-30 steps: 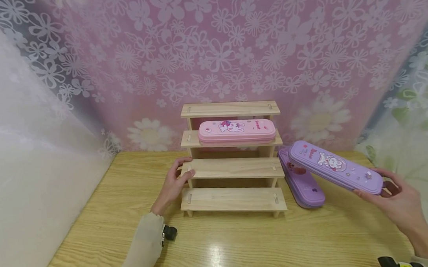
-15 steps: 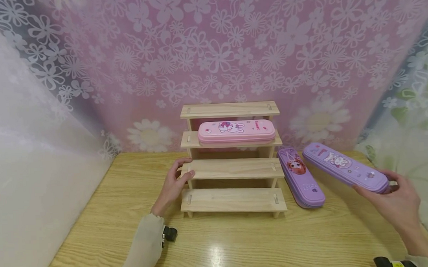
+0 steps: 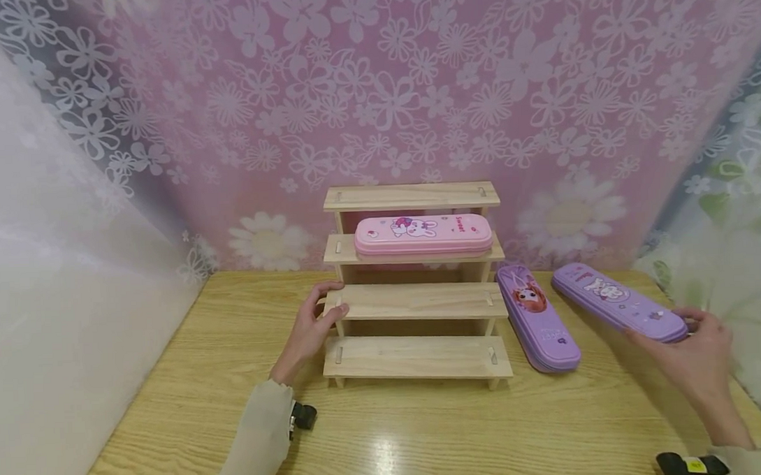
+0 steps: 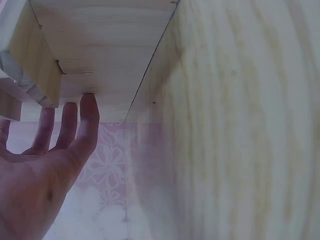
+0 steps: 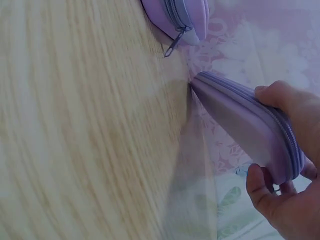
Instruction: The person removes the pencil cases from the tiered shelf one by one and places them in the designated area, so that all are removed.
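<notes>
While the right hand (image 3: pixel 699 356) grips the near end of a long lilac zip-around pencil case with a rabbit print (image 3: pixel 617 310), thumb on one side and fingers (image 5: pixel 261 186) curled under the other, the case hangs tilted near the bench's right edge, far end low over the wood; whether that end touches the bench I cannot tell. Just beside it, toward the middle, a second purple pencil case with a cartoon girl (image 3: pixel 537 319) lies flat on the light wooden bench (image 3: pixel 425 431), zipper pull (image 5: pixel 172 46) hanging loose. Left hand (image 3: pixel 308 331) rests with relaxed, nearly straight fingers (image 4: pixel 87 120) against the left end of the four-step pale wooden display stand (image 3: pixel 414 303) near the bench's back edge, grasping nothing. A pink rabbit-print pencil case (image 3: pixel 423 234) sits on the stand's second step from the top. Held case looks light, stiff-shelled, smooth and a bit slippery; an end grip lets it sag and swing, so a pinch across the middle of its long sides would likely be steadier.
</notes>
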Motion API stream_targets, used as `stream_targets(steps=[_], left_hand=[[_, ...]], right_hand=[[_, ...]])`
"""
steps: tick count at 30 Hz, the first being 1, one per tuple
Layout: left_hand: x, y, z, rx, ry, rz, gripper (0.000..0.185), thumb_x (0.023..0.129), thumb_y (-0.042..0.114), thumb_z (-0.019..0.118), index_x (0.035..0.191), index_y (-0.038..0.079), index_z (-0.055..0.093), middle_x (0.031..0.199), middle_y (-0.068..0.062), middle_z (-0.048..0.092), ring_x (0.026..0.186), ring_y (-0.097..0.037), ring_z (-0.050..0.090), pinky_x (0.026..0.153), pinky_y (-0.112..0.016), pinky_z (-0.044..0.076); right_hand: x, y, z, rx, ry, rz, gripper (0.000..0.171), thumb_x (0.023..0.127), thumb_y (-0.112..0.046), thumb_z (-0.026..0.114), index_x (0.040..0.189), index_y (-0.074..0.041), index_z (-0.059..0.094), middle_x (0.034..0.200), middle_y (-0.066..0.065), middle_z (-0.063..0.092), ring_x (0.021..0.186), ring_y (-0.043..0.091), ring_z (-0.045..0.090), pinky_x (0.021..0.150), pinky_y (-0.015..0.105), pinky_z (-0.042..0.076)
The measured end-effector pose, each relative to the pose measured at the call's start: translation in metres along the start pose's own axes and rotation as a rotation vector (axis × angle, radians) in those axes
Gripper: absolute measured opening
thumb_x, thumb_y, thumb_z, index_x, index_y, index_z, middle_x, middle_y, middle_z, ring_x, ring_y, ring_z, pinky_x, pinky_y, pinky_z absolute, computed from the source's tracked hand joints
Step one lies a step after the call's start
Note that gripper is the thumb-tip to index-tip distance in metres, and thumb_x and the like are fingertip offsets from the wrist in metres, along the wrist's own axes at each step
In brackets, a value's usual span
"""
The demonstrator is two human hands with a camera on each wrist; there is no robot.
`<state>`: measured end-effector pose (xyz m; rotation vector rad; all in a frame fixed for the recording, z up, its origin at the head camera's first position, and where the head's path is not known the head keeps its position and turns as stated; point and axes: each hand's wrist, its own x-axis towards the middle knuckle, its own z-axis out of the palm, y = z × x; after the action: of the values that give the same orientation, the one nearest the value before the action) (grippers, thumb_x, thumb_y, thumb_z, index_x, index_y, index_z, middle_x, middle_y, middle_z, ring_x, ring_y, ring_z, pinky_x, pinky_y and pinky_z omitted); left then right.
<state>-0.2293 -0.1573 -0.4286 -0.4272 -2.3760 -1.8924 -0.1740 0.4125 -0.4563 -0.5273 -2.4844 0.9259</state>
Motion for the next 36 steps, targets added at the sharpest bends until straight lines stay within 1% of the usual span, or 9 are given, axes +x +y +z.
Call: stream_targets(steps=[3,5,7,9,14,16,24,30,36], left_hand=[[0.001,-0.003,0.000,0.010,0.000,0.007,0.039,0.093,0.019,0.059,0.130,0.011,0.050,0.130,-0.012,0.048,0.101,-0.025,0.053,0.081,-0.040,0.051],[0.001,-0.004,-0.001,0.019,0.000,0.012,0.039,0.093,0.020,0.060,0.130,0.011,0.050,0.133,-0.010,0.047,0.101,-0.025,0.053,0.080,-0.040,0.051],[0.001,-0.005,-0.002,0.032,0.002,0.018,0.040,0.093,0.021,0.060,0.130,0.011,0.050,0.136,-0.008,0.047,0.103,-0.024,0.053,0.081,-0.038,0.050],[0.001,-0.006,-0.002,0.037,0.003,0.022,0.040,0.093,0.021,0.060,0.130,0.010,0.050,0.137,-0.007,0.046,0.104,-0.024,0.052,0.082,-0.037,0.049],[0.001,-0.005,-0.002,0.034,0.006,0.022,0.040,0.093,0.019,0.060,0.131,0.009,0.049,0.137,-0.009,0.046,0.103,-0.025,0.052,0.080,-0.036,0.050],[0.001,-0.004,-0.002,0.033,0.005,0.021,0.040,0.093,0.019,0.060,0.131,0.009,0.049,0.137,-0.010,0.046,0.103,-0.025,0.052,0.080,-0.036,0.051],[0.000,-0.001,0.000,0.023,0.010,0.009,0.039,0.093,0.018,0.060,0.130,0.009,0.050,0.132,-0.012,0.048,0.102,-0.025,0.053,0.082,-0.039,0.050],[0.002,-0.004,-0.001,0.006,-0.001,0.005,0.040,0.093,0.019,0.059,0.131,0.010,0.049,0.129,-0.016,0.047,0.099,-0.025,0.053,0.079,-0.039,0.052],[0.002,-0.005,-0.002,0.008,-0.010,0.012,0.040,0.093,0.021,0.060,0.131,0.010,0.049,0.132,-0.013,0.046,0.100,-0.026,0.053,0.080,-0.039,0.051]], right_hand=[[-0.001,0.002,0.001,-0.009,-0.054,-0.027,0.084,0.070,-0.039,0.082,0.132,-0.001,0.039,0.119,0.031,0.038,0.095,0.028,0.033,0.063,0.028,0.028],[-0.002,0.003,-0.001,0.018,-0.099,-0.051,0.079,0.074,-0.039,0.080,0.134,-0.005,0.041,0.121,0.031,0.040,0.091,0.017,0.043,0.061,0.024,0.036],[-0.004,0.003,-0.002,0.053,-0.164,-0.084,0.069,0.078,-0.036,0.076,0.133,-0.010,0.044,0.123,0.028,0.039,0.080,-0.007,0.044,0.056,0.019,0.042],[-0.006,0.005,-0.004,0.095,-0.235,-0.124,0.062,0.082,-0.033,0.074,0.133,-0.012,0.046,0.122,0.017,0.042,0.075,-0.020,0.044,0.054,0.016,0.047],[-0.011,0.009,-0.004,0.143,-0.387,-0.194,0.058,0.085,-0.028,0.071,0.135,-0.011,0.045,0.110,-0.024,0.043,0.082,-0.018,0.054,0.061,0.013,0.049],[-0.012,0.010,-0.002,0.132,-0.411,-0.207,0.059,0.085,-0.029,0.071,0.134,-0.010,0.044,0.109,-0.030,0.042,0.083,-0.018,0.054,0.062,0.011,0.048],[-0.014,0.010,0.006,0.027,-0.433,-0.228,0.068,0.082,-0.036,0.073,0.135,-0.005,0.042,0.125,0.023,0.048,0.079,-0.020,0.048,0.061,0.011,0.047],[-0.014,0.011,0.006,-0.017,-0.413,-0.259,0.067,0.083,-0.037,0.072,0.135,-0.005,0.045,0.126,0.027,0.051,0.079,-0.023,0.046,0.061,0.010,0.046],[-0.014,0.013,0.006,-0.013,-0.424,-0.253,0.060,0.083,-0.039,0.071,0.131,-0.008,0.051,0.111,-0.020,0.055,0.083,-0.022,0.048,0.063,0.009,0.044]])
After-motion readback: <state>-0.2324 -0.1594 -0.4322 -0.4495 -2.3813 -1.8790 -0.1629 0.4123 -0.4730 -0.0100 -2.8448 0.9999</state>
